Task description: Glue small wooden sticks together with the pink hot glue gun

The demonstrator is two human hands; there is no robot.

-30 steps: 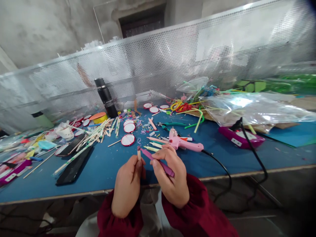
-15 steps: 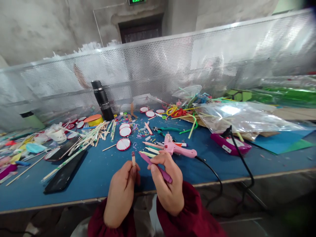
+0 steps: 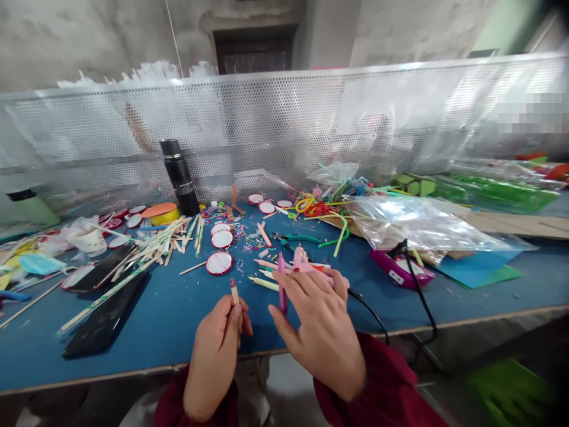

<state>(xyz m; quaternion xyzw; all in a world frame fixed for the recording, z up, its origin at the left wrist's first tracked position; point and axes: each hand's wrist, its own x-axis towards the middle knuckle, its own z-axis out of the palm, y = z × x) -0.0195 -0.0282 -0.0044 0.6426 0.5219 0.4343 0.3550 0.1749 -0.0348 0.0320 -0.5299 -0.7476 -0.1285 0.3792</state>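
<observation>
My left hand (image 3: 216, 350) is closed on a short wooden stick (image 3: 235, 292), held upright with a reddish-purple coloured tip on top. To its right, my right hand (image 3: 317, 320) has its fingers stretched out and spread, palm down over the table. A purple marker (image 3: 283, 284) lies at the gap between its thumb and index finger, pointing away from me. Whether it still touches the fingers I cannot tell. Just beyond are several pale markers (image 3: 264, 283) and a pink glue gun (image 3: 301, 257), partly hidden by my right hand.
Red-rimmed white discs (image 3: 219, 263), green-handled pliers (image 3: 302, 238) and loose rubber bands lie on the blue table (image 3: 178, 320). At left are wooden sticks (image 3: 178, 237), a black phone-like slab (image 3: 106, 320) and a black bottle (image 3: 180, 178). A purple box (image 3: 400, 270) and plastic bags (image 3: 413, 219) sit right.
My right hand has moved right and its fingers have opened from their grip on the purple marker, which has turned to point away. My left hand keeps the stick, now tilted slightly left.
</observation>
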